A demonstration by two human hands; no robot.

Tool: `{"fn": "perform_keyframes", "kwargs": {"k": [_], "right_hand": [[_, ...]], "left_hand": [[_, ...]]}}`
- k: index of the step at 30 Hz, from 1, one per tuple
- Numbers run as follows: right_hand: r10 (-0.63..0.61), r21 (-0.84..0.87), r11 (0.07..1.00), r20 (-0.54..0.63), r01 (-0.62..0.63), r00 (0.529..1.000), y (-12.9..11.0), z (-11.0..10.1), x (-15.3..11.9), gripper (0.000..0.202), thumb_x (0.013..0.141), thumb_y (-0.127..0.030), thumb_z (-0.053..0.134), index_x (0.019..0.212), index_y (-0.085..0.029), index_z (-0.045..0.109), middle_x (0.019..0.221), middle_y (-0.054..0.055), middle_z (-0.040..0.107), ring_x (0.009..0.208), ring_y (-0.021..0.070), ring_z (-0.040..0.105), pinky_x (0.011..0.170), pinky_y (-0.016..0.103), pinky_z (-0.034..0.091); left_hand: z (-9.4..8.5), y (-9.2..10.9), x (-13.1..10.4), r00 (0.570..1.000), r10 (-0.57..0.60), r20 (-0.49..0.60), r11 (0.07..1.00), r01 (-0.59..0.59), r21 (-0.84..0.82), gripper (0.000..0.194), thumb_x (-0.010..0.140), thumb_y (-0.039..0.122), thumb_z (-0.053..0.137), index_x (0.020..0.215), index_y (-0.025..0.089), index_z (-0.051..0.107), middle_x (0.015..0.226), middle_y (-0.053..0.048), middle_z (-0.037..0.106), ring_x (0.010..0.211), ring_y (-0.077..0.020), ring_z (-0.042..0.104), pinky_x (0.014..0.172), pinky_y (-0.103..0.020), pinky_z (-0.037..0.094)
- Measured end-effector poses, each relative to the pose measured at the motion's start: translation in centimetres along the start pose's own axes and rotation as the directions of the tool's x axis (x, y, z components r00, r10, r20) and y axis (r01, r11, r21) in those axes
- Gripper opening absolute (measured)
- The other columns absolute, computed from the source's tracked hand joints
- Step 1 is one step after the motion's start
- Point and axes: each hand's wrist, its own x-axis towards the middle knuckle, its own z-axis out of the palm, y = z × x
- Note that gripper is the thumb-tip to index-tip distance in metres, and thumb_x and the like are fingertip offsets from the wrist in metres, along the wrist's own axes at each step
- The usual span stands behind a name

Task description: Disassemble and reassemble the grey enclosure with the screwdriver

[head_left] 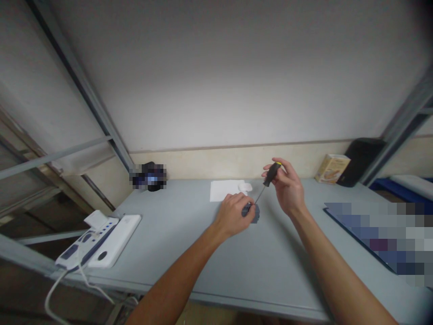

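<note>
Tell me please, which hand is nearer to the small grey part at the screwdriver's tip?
Left. The left hand holds the small grey part; the right hand is apart from it, higher and rightward, on the screwdriver.

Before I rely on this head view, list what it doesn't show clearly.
Grey part, head view: partly covered by the left hand.
Screwdriver tip, head view: too small to tell what it touches.
Dark object, back left, head view: pixelated.
Flat item, right, head view: pixelated.
</note>
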Motion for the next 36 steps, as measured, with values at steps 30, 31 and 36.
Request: {"fn": "perform_keyframes", "kwargs": {"k": [30,31,36], "right_hand": [[-0.082,-0.075,0.994,-0.060,0.077,0.995,0.27,0.31,-0.33,0.040,0.082,-0.034,0.082,0.118,-0.030,0.064,0.094,-0.001,0.068,0.063,0.0135,0.069,0.064,0.029,0.058],[-0.083,-0.077,0.994,-0.063,0.078,0.995,0.25,0.32,-0.33,0.040,0.082,-0.034,0.082,0.118,-0.030,0.064,0.094,-0.001,0.068,0.063,0.0134,0.069,0.064,0.029,0.057],[-0.093,-0.077,0.993,-0.074,0.088,0.993,0.14,0.36,-0.36,0.040,0.082,-0.034,0.082,0.118,-0.029,0.064,0.096,0.000,0.068,0.064,0.0133,0.069,0.065,0.029,0.058]], "left_hand": [[-0.07,-0.22,0.01,1.000,0.017,0.014,1.000,-0.016,-0.016,0.022,0.099,0.012,0.047,0.102,0.022,0.066,0.100,-0.003,0.074,0.096,-0.0192,0.068,0.087,-0.036,0.045],[-0.07,-0.22,0.00,1.000,0.016,0.014,1.000,-0.015,-0.016,0.022,0.099,0.012,0.047,0.102,0.022,0.066,0.100,-0.003,0.074,0.096,-0.0194,0.068,0.087,-0.036,0.045],[-0.01,-0.26,-0.04,1.000,0.004,0.002,1.000,-0.004,-0.022,0.021,0.100,0.014,0.049,0.103,0.022,0.067,0.101,-0.003,0.074,0.096,-0.0197,0.068,0.088,-0.036,0.045]]}}
